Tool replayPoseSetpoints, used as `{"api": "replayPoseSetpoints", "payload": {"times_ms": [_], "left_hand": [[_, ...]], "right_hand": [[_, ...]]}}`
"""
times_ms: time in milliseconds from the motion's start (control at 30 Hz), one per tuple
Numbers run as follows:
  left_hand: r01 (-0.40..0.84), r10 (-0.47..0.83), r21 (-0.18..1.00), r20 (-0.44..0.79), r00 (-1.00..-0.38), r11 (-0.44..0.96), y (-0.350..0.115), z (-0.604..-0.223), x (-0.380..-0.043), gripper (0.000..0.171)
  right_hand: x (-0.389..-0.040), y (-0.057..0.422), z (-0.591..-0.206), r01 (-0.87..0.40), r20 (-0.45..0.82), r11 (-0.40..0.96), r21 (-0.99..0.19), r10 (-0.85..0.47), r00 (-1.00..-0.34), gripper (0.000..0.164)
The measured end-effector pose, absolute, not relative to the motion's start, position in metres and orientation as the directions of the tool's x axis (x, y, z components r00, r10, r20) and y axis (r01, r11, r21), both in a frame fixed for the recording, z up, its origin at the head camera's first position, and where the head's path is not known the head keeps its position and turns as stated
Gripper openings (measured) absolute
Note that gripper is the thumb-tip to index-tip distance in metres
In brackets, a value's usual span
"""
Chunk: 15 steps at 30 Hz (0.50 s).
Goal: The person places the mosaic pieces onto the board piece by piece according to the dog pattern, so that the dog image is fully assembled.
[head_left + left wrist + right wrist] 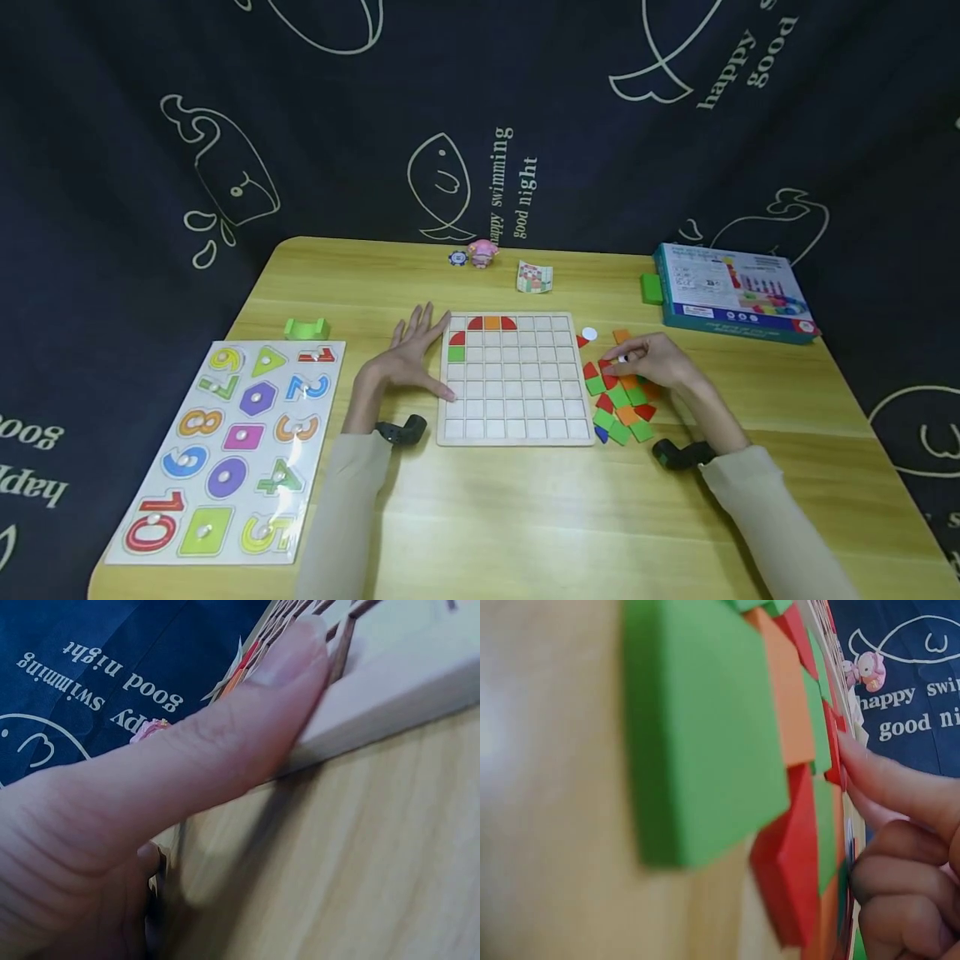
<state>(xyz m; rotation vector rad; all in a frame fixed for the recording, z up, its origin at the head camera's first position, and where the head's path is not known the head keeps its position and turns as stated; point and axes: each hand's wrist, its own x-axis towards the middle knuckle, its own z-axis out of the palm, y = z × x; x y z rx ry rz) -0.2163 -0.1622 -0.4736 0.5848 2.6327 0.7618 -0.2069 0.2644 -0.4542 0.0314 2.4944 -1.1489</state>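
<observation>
A wooden grid board (pixel 517 379) lies mid-table. In its upper left cells sit an orange square (pixel 491 322), a green square (pixel 456 354) and several red rounded pieces (pixel 457 338). My left hand (pixel 401 360) has its fingers spread at the board's left side. In the left wrist view its thumb (pixel 225 735) rests on the board's edge. Right of the board, my right hand (pixel 656 360) pinches a red piece (pixel 607 375) among loose tiles. Green (pixel 712 742), orange (pixel 787 690) and red tiles (pixel 791 862) lie close by in the right wrist view.
A number-and-shape puzzle board (pixel 225 450) lies at the left, with a green block (pixel 306 330) behind it. At the back are a pink figurine (pixel 483 253), a poker chip (pixel 457 258) and a picture card (pixel 534 277). A boxed toy set (pixel 735 292) stands back right beside another green block (pixel 651 289).
</observation>
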Motion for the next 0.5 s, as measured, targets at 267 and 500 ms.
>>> {"api": "replayPoseSetpoints", "payload": {"times_ms": [267,500], "left_hand": [[0.28,0.464,0.563,-0.215,-0.859,0.778,-0.162,-0.473,-0.216,0.14],[0.272,0.46,0.558,-0.227,-0.859,0.784,-0.162,-0.473,-0.216,0.139]], "right_hand": [[-0.212,0.253,-0.452,0.144,-0.312,0.685,-0.714,-0.126,-0.942,0.035],[-0.211,0.243,-0.454,0.141,-0.343,0.692,-0.708,-0.162,-0.925,0.033]]}}
